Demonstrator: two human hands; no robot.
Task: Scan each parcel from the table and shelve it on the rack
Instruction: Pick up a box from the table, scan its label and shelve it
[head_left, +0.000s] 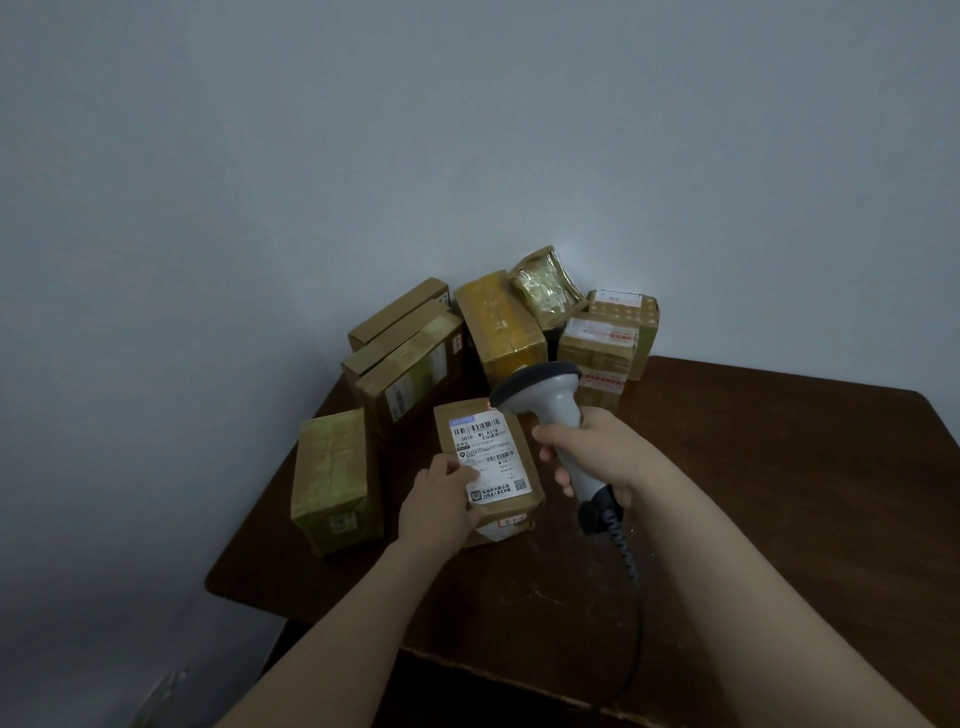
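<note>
the left hand (441, 506) grips the near left corner of a labelled parcel (488, 452), thumb on the label (506, 470), and the right hand (597, 449) is wrapped round the handle of a grey scanner (553, 395) whose head hangs over the parcel's 1 o'clock corner. the parcel sits on a dark table (753, 493), one box (332, 478) at its 9 o'clock, more boxes (498, 327) heaped from 11 to 1 o'clock

Dim light; dark wooden table (779, 467) against a plain grey-blue wall (363, 156), perhaps a corner
</note>
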